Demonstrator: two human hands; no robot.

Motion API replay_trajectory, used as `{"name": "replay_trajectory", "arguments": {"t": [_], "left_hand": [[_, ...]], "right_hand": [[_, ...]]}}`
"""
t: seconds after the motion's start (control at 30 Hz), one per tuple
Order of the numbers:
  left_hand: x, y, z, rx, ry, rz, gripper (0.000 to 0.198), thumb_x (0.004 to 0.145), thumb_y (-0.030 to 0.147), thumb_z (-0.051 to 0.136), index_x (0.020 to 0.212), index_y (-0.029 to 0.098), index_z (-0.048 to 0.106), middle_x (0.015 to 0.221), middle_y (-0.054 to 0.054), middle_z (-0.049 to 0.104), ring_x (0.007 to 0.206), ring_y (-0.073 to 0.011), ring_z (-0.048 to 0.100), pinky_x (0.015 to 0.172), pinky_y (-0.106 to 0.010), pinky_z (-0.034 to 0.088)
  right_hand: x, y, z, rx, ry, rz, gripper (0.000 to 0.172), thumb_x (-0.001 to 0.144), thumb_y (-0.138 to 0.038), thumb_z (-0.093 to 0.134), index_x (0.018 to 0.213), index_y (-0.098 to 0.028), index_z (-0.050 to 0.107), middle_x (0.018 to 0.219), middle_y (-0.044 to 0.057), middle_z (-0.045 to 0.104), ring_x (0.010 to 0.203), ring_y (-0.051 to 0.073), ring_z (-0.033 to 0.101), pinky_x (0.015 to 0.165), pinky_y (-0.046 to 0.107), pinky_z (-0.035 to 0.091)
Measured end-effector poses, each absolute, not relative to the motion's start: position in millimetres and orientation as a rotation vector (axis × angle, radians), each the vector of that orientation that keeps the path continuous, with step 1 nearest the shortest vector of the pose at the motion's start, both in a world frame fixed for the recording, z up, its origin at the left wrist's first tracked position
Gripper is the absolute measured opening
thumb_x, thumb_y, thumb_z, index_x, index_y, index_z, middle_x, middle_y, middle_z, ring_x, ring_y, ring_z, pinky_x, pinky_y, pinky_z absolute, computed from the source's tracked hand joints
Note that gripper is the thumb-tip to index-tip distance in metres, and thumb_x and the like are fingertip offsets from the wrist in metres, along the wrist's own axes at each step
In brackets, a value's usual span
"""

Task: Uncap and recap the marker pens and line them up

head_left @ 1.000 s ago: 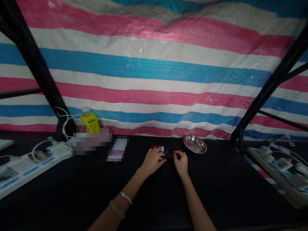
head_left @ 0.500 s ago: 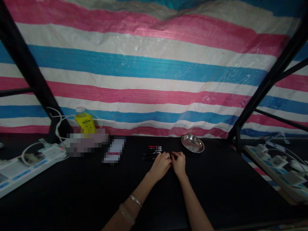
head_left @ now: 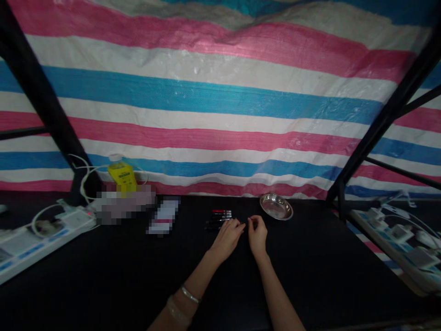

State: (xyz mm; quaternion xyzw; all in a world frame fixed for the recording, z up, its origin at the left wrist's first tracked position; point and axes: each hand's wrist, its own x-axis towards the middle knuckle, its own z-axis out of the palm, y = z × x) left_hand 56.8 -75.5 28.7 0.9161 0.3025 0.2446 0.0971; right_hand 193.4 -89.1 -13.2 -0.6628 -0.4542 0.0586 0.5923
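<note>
Several slim pens, red and black, lie side by side on the black tabletop; the red pen is farthest back. My left hand, with bangles on its wrist, is at the right ends of these pens. Its fingers are bent and closed, and what they hold is too dark to make out. Just right of it, my right hand has thumb and forefinger pinched together. Whatever is in that pinch is small and dark. A narrow gap separates the two hands. Behind the right hand stands a round, shallow metal dish.
A blurred-out flat item lies left of the pens. Behind it stand a yellow bottle and another blurred object. Power strips with cables run along the left, and more plugs sit at right. Striped sheeting hangs behind.
My hands have drawn slightly apart. The left has shifted a little left and down, and the right a little to the right. The pens and dish stay put.
</note>
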Motion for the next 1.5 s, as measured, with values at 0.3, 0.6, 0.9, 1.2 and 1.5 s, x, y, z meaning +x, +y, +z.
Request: {"name": "replay_trajectory", "arguments": {"t": [0.3,0.6,0.9,1.2,1.5], "left_hand": [[57.2,-77.4,26.9,2.777,1.0,0.576,0.013,0.083,0.025,0.055,0.094,0.018,0.059,0.1,-0.006,0.056,0.097,-0.022,0.051,0.086,-0.036,0.04],[54.4,-74.5,27.8,2.709,1.109,0.664,0.007,0.079,0.018,0.057,0.086,0.02,0.057,0.095,-0.003,0.057,0.094,-0.0204,0.051,0.082,-0.034,0.036],[42.8,-69.3,36.4,2.719,1.387,0.712,0.024,0.071,0.036,0.066,0.089,0.021,0.061,0.097,-0.006,0.055,0.097,-0.0259,0.047,0.079,-0.038,0.034],[52.2,-75.8,29.4,2.781,1.104,0.629,0.017,0.081,0.023,0.057,0.098,0.024,0.06,0.102,-0.004,0.053,0.098,-0.0219,0.046,0.08,-0.034,0.033],[61.6,-85.3,27.5,2.769,0.97,0.556,0.019,0.079,0.027,0.06,0.096,0.02,0.056,0.101,-0.003,0.055,0.096,-0.0211,0.049,0.082,-0.034,0.034]], "right_hand": [[186.2,-88.3,-11.7,-1.382,-0.89,0.379,0.023,0.075,-0.04,0.056,0.078,-0.018,0.054,0.067,0.001,0.059,0.058,0.015,0.057,0.059,0.027,0.045],[190.8,-84.8,-19.2,-1.354,-0.791,0.34,0.022,0.074,-0.039,0.056,0.078,-0.017,0.054,0.065,-0.001,0.056,0.057,0.013,0.053,0.056,0.024,0.043],[191.8,-84.2,-20.9,-1.346,-0.754,0.325,0.023,0.074,-0.04,0.056,0.078,-0.017,0.055,0.064,-0.001,0.055,0.056,0.012,0.051,0.056,0.024,0.043],[189.0,-84.7,-18.0,-1.335,-0.735,0.351,0.023,0.073,-0.04,0.057,0.078,-0.018,0.054,0.065,-0.001,0.055,0.056,0.013,0.053,0.055,0.025,0.044],[185.1,-91.3,-7.7,-1.397,-0.763,0.364,0.024,0.073,-0.042,0.054,0.078,-0.018,0.055,0.065,0.0,0.058,0.052,0.013,0.052,0.051,0.025,0.042]]}}
